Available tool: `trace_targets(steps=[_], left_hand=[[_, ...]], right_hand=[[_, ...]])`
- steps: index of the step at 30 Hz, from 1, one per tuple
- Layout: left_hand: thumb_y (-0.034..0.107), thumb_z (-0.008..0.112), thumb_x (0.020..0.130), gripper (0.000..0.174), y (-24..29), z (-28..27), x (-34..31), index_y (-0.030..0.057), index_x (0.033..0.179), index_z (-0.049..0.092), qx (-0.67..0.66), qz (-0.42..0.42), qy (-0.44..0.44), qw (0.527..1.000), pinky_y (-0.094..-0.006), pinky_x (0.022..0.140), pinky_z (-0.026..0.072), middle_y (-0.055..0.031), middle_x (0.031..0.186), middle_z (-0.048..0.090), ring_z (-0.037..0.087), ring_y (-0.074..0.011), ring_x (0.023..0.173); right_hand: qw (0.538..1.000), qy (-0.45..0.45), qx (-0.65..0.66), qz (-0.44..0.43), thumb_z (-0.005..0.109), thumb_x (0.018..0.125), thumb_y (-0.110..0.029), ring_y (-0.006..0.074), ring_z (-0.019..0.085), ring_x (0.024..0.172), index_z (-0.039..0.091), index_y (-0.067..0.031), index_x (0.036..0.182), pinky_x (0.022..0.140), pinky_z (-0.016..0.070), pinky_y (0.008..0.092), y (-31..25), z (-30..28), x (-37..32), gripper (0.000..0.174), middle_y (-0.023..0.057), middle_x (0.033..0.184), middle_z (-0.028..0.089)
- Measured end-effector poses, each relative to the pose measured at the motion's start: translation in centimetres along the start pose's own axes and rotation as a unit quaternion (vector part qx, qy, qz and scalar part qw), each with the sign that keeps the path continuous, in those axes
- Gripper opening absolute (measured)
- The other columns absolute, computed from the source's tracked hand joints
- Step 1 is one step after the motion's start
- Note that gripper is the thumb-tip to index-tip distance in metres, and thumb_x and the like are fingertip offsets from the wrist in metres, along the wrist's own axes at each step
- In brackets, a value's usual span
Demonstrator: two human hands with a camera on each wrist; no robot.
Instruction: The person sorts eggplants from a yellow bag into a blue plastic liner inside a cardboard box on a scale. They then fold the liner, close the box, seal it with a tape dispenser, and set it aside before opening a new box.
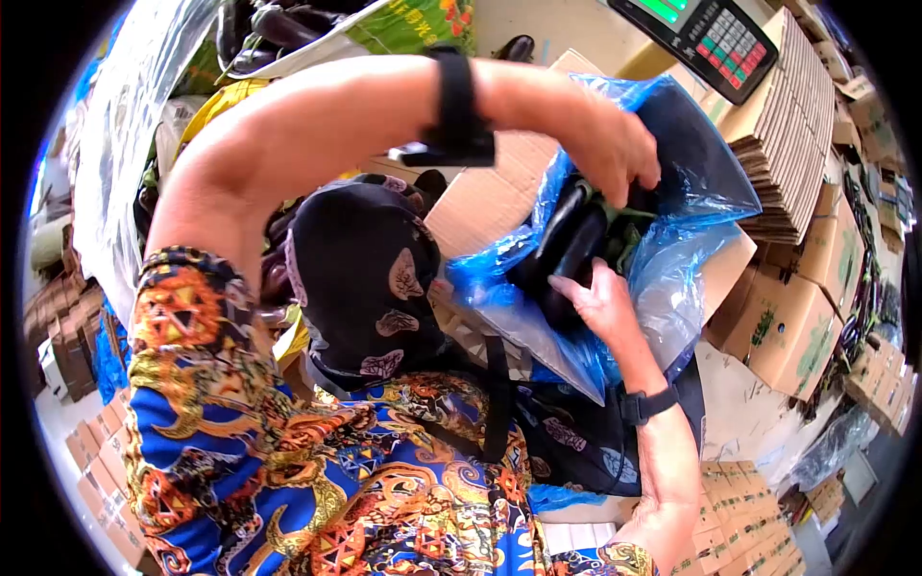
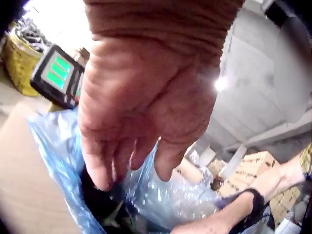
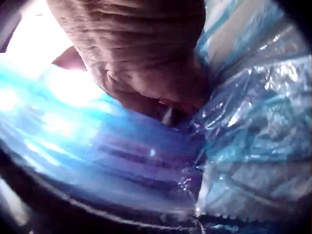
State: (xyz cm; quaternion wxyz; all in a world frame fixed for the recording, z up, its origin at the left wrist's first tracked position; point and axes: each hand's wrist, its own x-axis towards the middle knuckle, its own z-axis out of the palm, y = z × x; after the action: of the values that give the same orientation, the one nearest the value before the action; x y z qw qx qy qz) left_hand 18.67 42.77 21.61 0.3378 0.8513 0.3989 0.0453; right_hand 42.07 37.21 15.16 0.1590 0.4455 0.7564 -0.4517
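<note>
Several dark purple eggplants (image 1: pixel 579 248) lie in a box lined with a blue plastic bag (image 1: pixel 706 197). My right hand (image 1: pixel 615 305) grips one eggplant near its lower end, thumb and a finger on either side of it. In the right wrist view, its fingertips are hidden beside the bluish plastic (image 3: pixel 248 126). From the far side my left hand (image 1: pixel 613 154) reaches over the bag's opening. Its fingers hang loosely downward in the left wrist view, with nothing seen held. Green stem ends (image 1: pixel 629 235) show just below it.
A scale with a lit green display (image 1: pixel 706 38) stands at the top right, beside stacked flat cardboard (image 1: pixel 792 125). Closed cartons (image 1: pixel 797 307) line the right side. More eggplants (image 1: pixel 283 27) fill a sack at the upper left; one loose eggplant (image 1: pixel 517 48) lies beyond the arm.
</note>
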Motion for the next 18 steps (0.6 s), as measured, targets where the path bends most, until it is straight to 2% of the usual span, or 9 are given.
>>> trace_targets(steps=[4,6,7,8,10,12,14,16,18], left_hand=[[0.027,0.067,0.090,0.052,0.1,-4.5,-11.7,0.0037,0.135,0.057,-0.122,-0.161,0.155,0.967,-0.0332,0.088,0.0521,-0.0116,0.115,0.068,0.065,-0.0215,0.101],[0.027,0.069,0.093,0.062,-0.7,-6.3,-19.0,-0.0033,0.141,0.045,-0.255,-0.211,0.112,0.937,-0.0305,0.097,0.0473,-0.0104,0.127,0.060,0.057,-0.0163,0.113],[0.028,0.069,0.094,0.063,-1.8,-4.0,-22.9,-0.0011,0.144,0.043,-0.354,-0.240,0.182,0.885,-0.0312,0.094,0.0501,-0.0122,0.127,0.062,0.059,-0.0164,0.112],[0.031,0.065,0.096,0.051,-2.2,-2.3,-26.9,0.0017,0.136,0.051,-0.370,-0.226,0.238,0.869,-0.0286,0.086,0.0517,-0.0085,0.115,0.065,0.061,-0.0134,0.103],[0.038,0.066,0.092,0.051,-2.6,2.1,-34.0,0.0076,0.133,0.060,-0.313,-0.303,0.307,0.846,-0.0300,0.092,0.0514,-0.0083,0.118,0.069,0.064,-0.0167,0.107],[0.041,0.063,0.095,0.050,-0.5,5.6,-39.9,0.0077,0.132,0.061,-0.303,-0.392,0.328,0.805,-0.0287,0.090,0.0520,-0.0055,0.115,0.069,0.064,-0.0146,0.106],[0.039,0.063,0.095,0.049,1.1,9.8,-44.7,0.0061,0.132,0.060,-0.363,-0.459,0.332,0.740,-0.0290,0.089,0.0531,-0.0071,0.116,0.068,0.065,-0.0164,0.105],[0.039,0.065,0.094,0.052,3.9,12.9,-48.2,0.0034,0.132,0.059,-0.403,-0.532,0.331,0.667,-0.0311,0.087,0.0550,-0.0085,0.115,0.068,0.065,-0.0163,0.102],[0.036,0.064,0.093,0.050,5.7,16.3,-51.5,0.0030,0.130,0.060,-0.430,-0.556,0.319,0.636,-0.0323,0.086,0.0558,-0.0097,0.113,0.070,0.067,-0.0179,0.101]], right_hand=[[0.957,0.148,-0.168,-0.182,0.072,0.085,-0.035,0.0435,0.063,0.100,0.058,0.0084,0.114,0.084,0.0503,0.0486,1.9,-0.6,-1.5,0.054,0.0290,0.105,0.065],[0.967,0.146,-0.173,-0.119,0.073,0.084,-0.032,0.0377,0.065,0.099,0.062,-0.0004,0.121,0.084,0.0513,0.0443,0.5,-4.4,-3.0,0.050,0.0210,0.107,0.068],[0.980,0.164,-0.111,-0.029,0.074,0.085,-0.029,0.0326,0.067,0.094,0.063,-0.0001,0.120,0.083,0.0519,0.0407,-0.7,-5.9,-4.1,0.046,0.0200,0.104,0.069],[0.978,0.176,-0.111,-0.016,0.073,0.087,-0.026,0.0260,0.067,0.090,0.063,-0.0011,0.121,0.082,0.0523,0.0383,2.0,-7.4,-3.7,0.043,0.0177,0.102,0.070],[0.983,0.168,-0.068,0.040,0.068,0.092,-0.028,0.0185,0.063,0.090,0.063,-0.0010,0.114,0.079,0.0524,0.0336,6.1,-10.7,-3.5,0.035,0.0095,0.100,0.068],[0.966,0.148,0.138,0.161,0.067,0.093,-0.027,0.0152,0.060,0.089,0.062,-0.0015,0.112,0.076,0.0509,0.0292,9.4,-12.5,-2.7,0.032,0.0068,0.099,0.066],[0.946,0.152,0.240,0.158,0.069,0.092,-0.039,0.0098,0.052,0.079,0.057,-0.0136,0.111,0.074,0.0456,0.0267,11.4,-12.5,-2.4,0.034,-0.0044,0.090,0.053],[0.941,0.183,0.246,0.143,0.070,0.090,-0.041,0.0093,0.052,0.081,0.057,-0.0142,0.111,0.075,0.0455,0.0267,12.5,-13.0,-2.0,0.037,-0.0046,0.090,0.053],[0.944,0.187,0.232,0.139,0.067,0.093,-0.032,0.0156,0.055,0.089,0.055,-0.0054,0.119,0.082,0.0470,0.0312,8.7,-12.9,-2.6,0.039,0.0046,0.102,0.057]])
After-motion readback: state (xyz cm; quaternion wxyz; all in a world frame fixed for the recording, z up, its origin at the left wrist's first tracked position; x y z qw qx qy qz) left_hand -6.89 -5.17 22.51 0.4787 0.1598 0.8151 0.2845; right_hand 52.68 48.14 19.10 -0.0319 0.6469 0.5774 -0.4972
